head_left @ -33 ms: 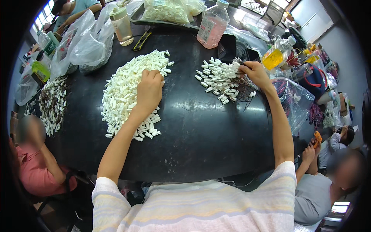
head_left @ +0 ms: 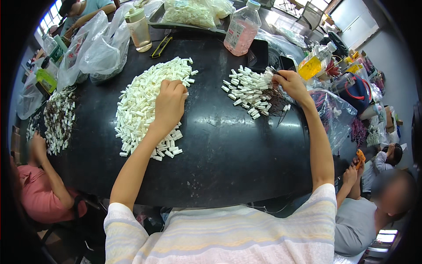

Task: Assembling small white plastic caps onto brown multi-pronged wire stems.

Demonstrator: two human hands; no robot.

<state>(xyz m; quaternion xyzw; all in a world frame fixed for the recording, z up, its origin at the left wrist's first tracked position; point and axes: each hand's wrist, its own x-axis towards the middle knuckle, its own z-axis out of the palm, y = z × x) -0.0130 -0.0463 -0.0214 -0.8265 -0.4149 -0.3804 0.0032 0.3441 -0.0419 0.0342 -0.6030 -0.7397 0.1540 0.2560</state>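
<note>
A broad heap of small white plastic connector housings (head_left: pixel 136 105) covers the left-centre of the black table. My left hand (head_left: pixel 170 102) rests over its right side, fingers pinched together, and a pale bit of a housing shows beside the thumb. To the right lies a smaller pile of white connectors (head_left: pixel 246 88) with thin dark wires (head_left: pixel 277 100) fanning from it. At that pile's upper right edge my right hand (head_left: pixel 291 84) is closed, thumb and forefinger pinching dark wire ends. What lies deeper inside its fingers is hidden.
At the table's far side stand a lidded tumbler (head_left: pixel 139 31), a yellow-black utility knife (head_left: pixel 161 46), a pink-filled bottle (head_left: pixel 241 30) and a tray (head_left: pixel 184 25) of bagged parts. Plastic bags (head_left: pixel 102 55) lie left. Co-workers sit on both sides, one with an orange tool (head_left: pixel 360 157).
My hands stay almost where they were, with the left fingers shifting very slightly. The co-worker at the left has moved a hand a little toward the table.
</note>
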